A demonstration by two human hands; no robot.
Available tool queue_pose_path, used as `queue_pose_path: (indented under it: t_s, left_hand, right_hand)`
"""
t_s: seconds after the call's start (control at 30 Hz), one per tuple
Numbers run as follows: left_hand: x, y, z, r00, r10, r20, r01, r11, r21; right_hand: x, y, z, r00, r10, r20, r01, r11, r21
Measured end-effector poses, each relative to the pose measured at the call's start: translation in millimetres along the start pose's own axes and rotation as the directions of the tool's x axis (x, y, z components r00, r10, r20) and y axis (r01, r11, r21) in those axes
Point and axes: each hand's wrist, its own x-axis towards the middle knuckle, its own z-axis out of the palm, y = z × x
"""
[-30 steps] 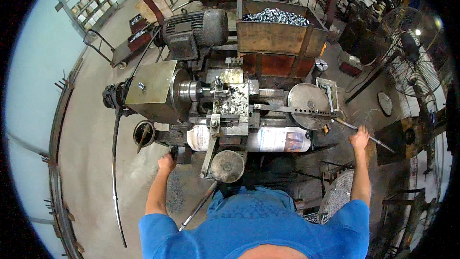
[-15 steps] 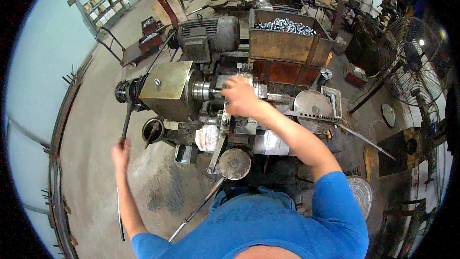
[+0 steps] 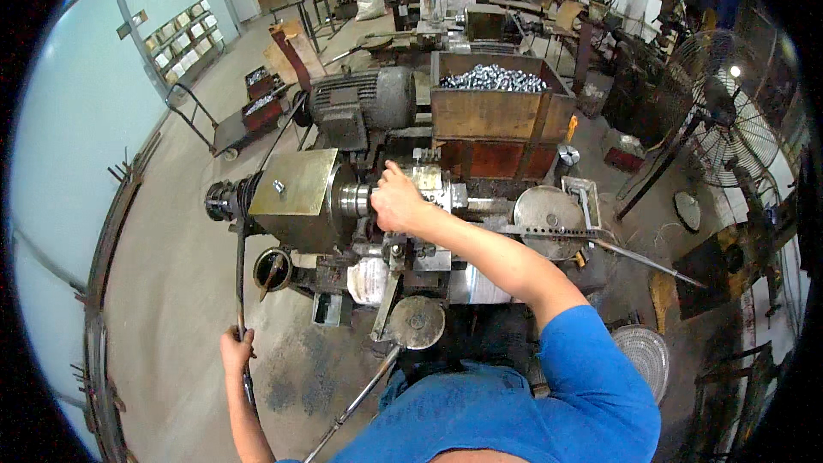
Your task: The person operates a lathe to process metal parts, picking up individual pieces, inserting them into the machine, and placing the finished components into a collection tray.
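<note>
At the left, my left hand [image 3: 237, 350] is closed round a long dark lever [image 3: 241, 283], which runs up to the pulley end [image 3: 225, 199] of a small lathe. My right hand [image 3: 399, 199] reaches over the lathe, right beside the shiny spindle nose [image 3: 354, 201] of its boxy headstock [image 3: 296, 189]. Its fingers are curled in, one pointing upward; whatever they hold is hidden behind the hand. Just right of that hand lies the metal slide [image 3: 429, 182]. Below it, a flat arm [image 3: 387, 296] slopes down beside a round disc [image 3: 417, 322].
Behind the lathe stand an electric motor [image 3: 362, 103] and a large bin [image 3: 501, 107] of small shiny metal parts. A round plate [image 3: 549, 210] and perforated bar [image 3: 549, 231] lie to the right. A dark pot [image 3: 273, 269] hangs at the front left. A fan [image 3: 722, 107] stands at right.
My left hand has moved down and slightly right, and the lever has swung to a more upright slant. My right hand has shifted left and down to the spindle nose. The whole view has tilted up.
</note>
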Motion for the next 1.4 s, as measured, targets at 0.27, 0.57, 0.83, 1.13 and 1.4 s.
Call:
queue_pose_path:
  t_s: [0.27,0.57,0.83,1.13,1.4]
  left_hand:
    - [33.0,8.4,17.8,0.991,0.082,0.102,-0.085,0.996,0.022]
    - [-13.4,13.0,30.3,0.997,-0.007,0.082,0.022,0.984,-0.176]
    - [-11.3,32.1,81.6,0.995,0.022,0.098,-0.016,0.998,-0.06]
    - [9.3,13.3,72.2,1.0,-0.012,0.017,0.012,1.0,-0.005]
    - [104.2,-89.2,10.2,0.992,-0.113,0.064,0.113,0.994,0.0]
  right_hand:
    - [-24.0,129.8,-72.0,0.755,0.509,-0.415,-0.527,0.846,0.079]
    - [-192.7,18.2,61.7,0.744,0.545,-0.386,-0.126,0.682,0.721]
    - [-555.0,-29.3,131.8,-0.163,0.956,0.244,-0.95,-0.219,0.222]
    - [-807.4,-63.7,161.8,-0.879,0.465,0.108,-0.477,-0.868,-0.137]
    - [-850.7,-74.0,188.8,-0.663,0.748,0.034,-0.688,-0.591,-0.422]
